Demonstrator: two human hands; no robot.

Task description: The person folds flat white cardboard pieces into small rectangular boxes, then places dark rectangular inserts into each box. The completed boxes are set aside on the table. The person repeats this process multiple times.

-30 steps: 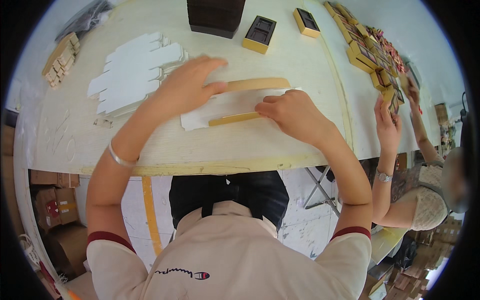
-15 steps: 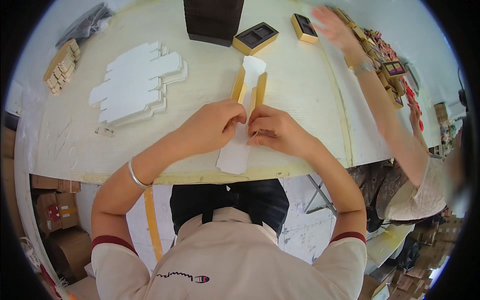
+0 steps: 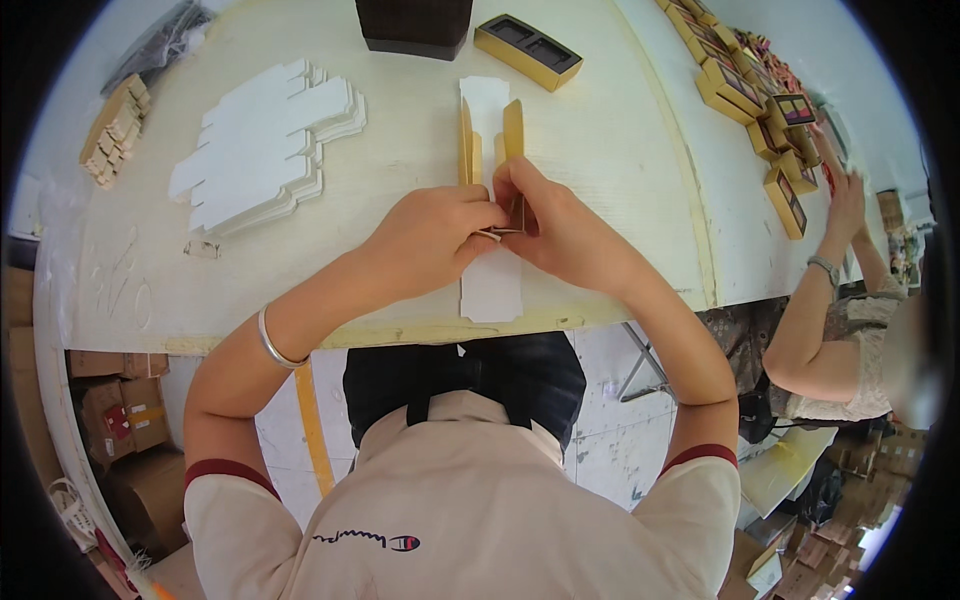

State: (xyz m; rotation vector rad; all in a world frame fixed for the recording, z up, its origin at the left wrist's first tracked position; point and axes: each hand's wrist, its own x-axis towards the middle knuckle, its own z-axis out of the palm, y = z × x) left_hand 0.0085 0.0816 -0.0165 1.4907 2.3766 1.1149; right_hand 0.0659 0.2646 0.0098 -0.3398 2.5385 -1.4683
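Note:
A white and gold carton blank lies lengthwise in front of me, its gold side walls standing up. My left hand is closed on the carton's left side, fingertips pinching a folded flap. From the right, my right hand grips the carton's right wall and flap, its thumb and fingers meeting the left fingertips at the middle. Small flaps are bent inward between both hands, and part of them is hidden by the fingers. The carton's far end panel and near end panel lie flat on the table.
A stack of white carton blanks lies at left, near folded gold-white pieces. Behind the carton are a dark box and a gold box with black insert. Gold boxes pile up at right beside a co-worker's arms.
My fingertips have come together, bending the carton's flaps inward. The co-worker's arm has drawn back from the table, and the small gold box there has gone from that spot.

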